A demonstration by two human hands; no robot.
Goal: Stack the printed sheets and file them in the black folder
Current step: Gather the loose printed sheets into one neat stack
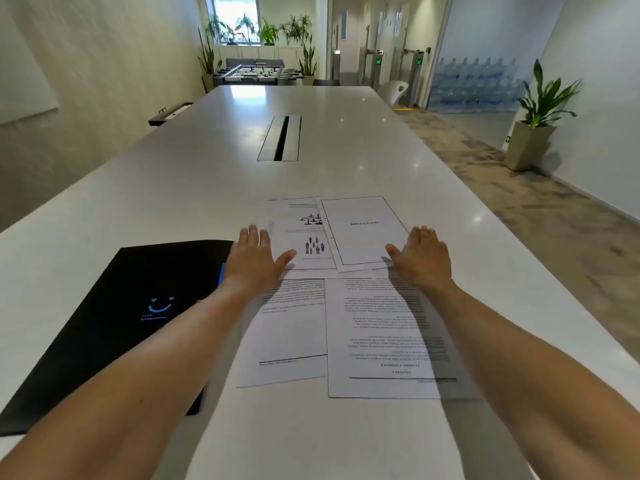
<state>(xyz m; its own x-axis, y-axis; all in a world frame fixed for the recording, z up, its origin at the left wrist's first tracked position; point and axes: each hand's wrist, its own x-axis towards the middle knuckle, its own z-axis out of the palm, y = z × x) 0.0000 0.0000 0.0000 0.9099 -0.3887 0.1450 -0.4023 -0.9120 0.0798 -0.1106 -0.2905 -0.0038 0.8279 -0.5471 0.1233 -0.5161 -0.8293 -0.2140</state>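
Head view: left hand (258,258) and right hand (420,258) both open and flat, fingers spread, holding nothing. Hard to tell if pressing down or just hanging a bit above the paper.

Between the two hands: the picture sheet (298,233) by the left thumb, and the bibliography sheet (363,230) by the right thumb, lapping over the picture sheet's edge. Behind the hands, under the wrists and closer to the body: the left text sheet (287,323) and the right text sheet (384,337), side by side, the right one's edge on top.

Left of the left hand, just beside the wrist: the black folder (131,306), shut, flat on the white table (346,150).

What could go wrong: pushing in from both sides could make the thin sheets bend up or crease, not slide. Could also skid too far on the smooth table. Could end up in a crooked pile, since none line up yet.

Which way: long sides of all four sheets running away from the body, the bibliography sheet turned a little. Right text sheet upside down, heading at the near end, so maybe a mixed-up pile. Folder's long side slanting away and to the right.
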